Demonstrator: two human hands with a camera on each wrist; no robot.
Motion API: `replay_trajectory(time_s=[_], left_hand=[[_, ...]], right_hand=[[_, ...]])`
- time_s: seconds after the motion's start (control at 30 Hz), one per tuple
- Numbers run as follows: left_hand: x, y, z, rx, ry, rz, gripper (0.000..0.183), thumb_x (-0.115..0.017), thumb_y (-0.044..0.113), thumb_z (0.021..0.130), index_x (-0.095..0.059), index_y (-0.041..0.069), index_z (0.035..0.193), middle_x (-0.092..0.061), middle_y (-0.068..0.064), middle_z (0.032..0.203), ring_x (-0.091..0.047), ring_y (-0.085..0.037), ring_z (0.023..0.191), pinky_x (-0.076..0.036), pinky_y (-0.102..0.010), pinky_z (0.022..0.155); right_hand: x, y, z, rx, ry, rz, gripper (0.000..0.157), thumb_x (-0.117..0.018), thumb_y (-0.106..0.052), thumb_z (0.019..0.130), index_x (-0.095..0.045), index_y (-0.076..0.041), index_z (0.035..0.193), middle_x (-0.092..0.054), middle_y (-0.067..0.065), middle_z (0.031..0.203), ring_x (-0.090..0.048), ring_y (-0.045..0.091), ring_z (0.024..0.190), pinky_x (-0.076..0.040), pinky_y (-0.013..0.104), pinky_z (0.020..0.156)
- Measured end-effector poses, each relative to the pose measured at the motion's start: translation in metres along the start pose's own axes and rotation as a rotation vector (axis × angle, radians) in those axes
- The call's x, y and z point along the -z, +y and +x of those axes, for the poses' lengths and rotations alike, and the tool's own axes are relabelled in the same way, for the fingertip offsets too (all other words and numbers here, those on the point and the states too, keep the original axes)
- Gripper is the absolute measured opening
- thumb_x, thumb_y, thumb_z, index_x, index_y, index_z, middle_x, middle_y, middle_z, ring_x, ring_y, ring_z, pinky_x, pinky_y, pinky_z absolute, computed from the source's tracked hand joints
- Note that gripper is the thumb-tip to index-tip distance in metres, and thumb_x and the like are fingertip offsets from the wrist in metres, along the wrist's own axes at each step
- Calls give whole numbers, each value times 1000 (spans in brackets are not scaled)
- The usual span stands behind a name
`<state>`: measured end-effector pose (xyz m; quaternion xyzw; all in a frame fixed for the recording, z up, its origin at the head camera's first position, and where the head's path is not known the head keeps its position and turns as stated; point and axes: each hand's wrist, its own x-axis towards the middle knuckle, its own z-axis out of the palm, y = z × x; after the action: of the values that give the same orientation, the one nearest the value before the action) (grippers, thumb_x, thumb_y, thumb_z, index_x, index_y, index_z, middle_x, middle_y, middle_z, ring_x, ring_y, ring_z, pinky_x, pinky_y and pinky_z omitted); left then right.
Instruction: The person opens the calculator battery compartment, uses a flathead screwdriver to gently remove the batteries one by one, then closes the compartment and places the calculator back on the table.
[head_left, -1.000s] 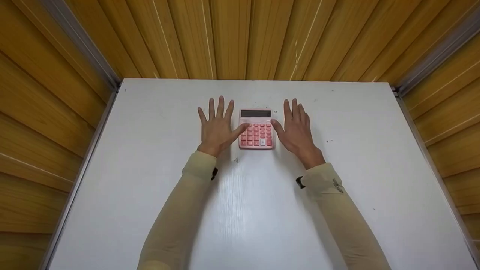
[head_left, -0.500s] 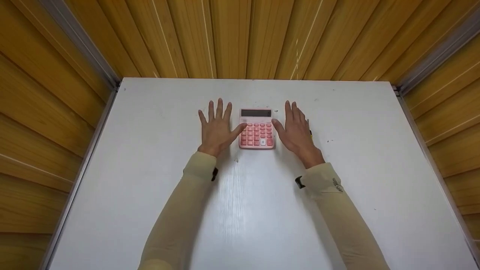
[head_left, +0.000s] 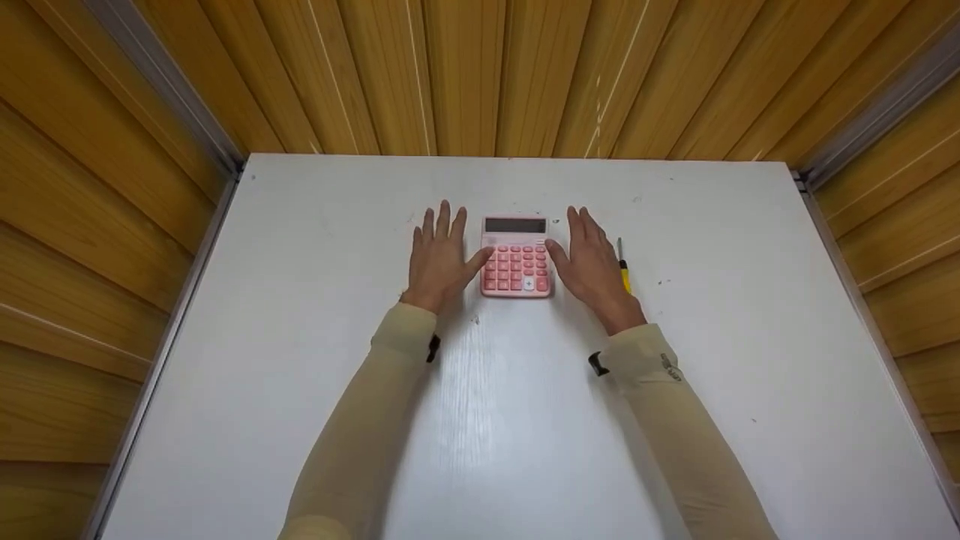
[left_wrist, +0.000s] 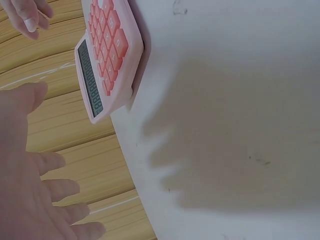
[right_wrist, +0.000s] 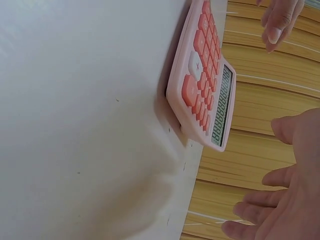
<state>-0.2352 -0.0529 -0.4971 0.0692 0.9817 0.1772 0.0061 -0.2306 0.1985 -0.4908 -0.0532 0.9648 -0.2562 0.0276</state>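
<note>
A pink calculator (head_left: 516, 256) lies on the white table between both hands, its dark display at the far end and one white key among the pink ones. My left hand (head_left: 438, 262) is held above the table at its left side, fingers straight, the thumb overlapping the keys' edge in the head view. Opposite it, my right hand (head_left: 592, 266) has straight fingers too, with its thumb near the calculator's right edge. Both wrist views show the palms apart from the calculator (left_wrist: 107, 55). Beside the right hand lies a screwdriver (head_left: 624, 271) with a yellow and black handle, partly hidden by that hand.
The white table (head_left: 300, 360) has small dark marks on its surface. Wood-look panel walls (head_left: 465, 75) stand at the back and both sides, with grey metal rails (head_left: 161, 82) at the corners.
The left hand's fingers have drawn closer together. The right hand has turned slightly and its fingers have drawn in, uncovering the screwdriver beside it. The calculator has stayed in place.
</note>
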Motion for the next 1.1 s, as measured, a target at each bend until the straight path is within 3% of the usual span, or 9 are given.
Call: replay_trajectory(time_s=[0.2,0.37,0.7,1.1], left_hand=[[-2,1,2,-3,-1,-2,86,-55,62,105,-28,11,169,-18,-17,175,-20,-40,159,-21,-60,126],[-6,-2,2,-11,15,-11,69,-51,48,112,-35,10,167,-23,-17,174,-25,-39,158,-23,-59,125],[-21,-10,-3,-4,-6,-56,60,-45,41,114,-38,10,166,-25,-16,174,-23,-38,159,-19,-61,126],[-27,-9,-2,-20,-35,-60,54,-41,35,116,-40,12,165,-26,-15,174,-20,-36,160,-15,-61,127]], right_hand=[[-6,4,2,-17,-1,14,74,-49,-40,113,-18,-3,169,-18,23,174,-20,40,159,-21,56,126],[-8,5,4,-23,11,20,65,-50,-32,114,-26,-2,167,-29,24,169,-31,40,155,-27,54,125],[-15,11,7,-7,-10,-42,63,-52,-28,113,-31,1,164,-38,25,164,-38,41,150,-33,54,122],[-22,15,11,-14,-54,-71,58,-52,-31,113,-39,2,160,-40,24,162,-38,39,148,-28,54,124]])
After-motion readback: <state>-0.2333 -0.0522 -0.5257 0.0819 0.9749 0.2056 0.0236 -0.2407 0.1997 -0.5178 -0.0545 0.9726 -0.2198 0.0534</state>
